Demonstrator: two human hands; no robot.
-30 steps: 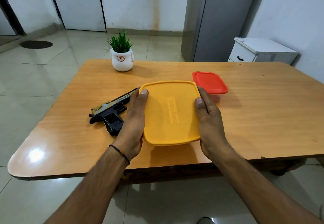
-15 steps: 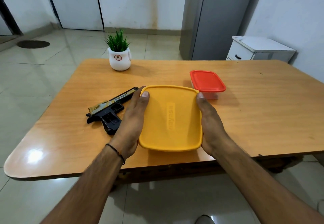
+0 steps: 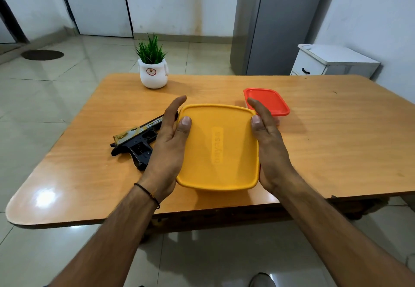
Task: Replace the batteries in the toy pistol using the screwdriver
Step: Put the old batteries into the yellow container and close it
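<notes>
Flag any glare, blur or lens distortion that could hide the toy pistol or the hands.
Head view: glare on the near left corner of the table, clear of the toy pistol; head view: wide-angle bending curves the table edge and leans the door frames; head view: left hand, right hand and yellow box look sharp, soft shadow beneath.

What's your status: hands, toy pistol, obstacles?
On the yellow box: left hand and right hand press its sides, thumbs on lid. The toy pistol lies on table beside left hand. Behind: red box.

left grip (image 3: 167, 145) / right grip (image 3: 269, 149): flank yellow box (image 3: 219, 147), thumbs on lid | toy pistol (image 3: 134, 143): on table (image 3: 336, 141), beside left grip
</notes>
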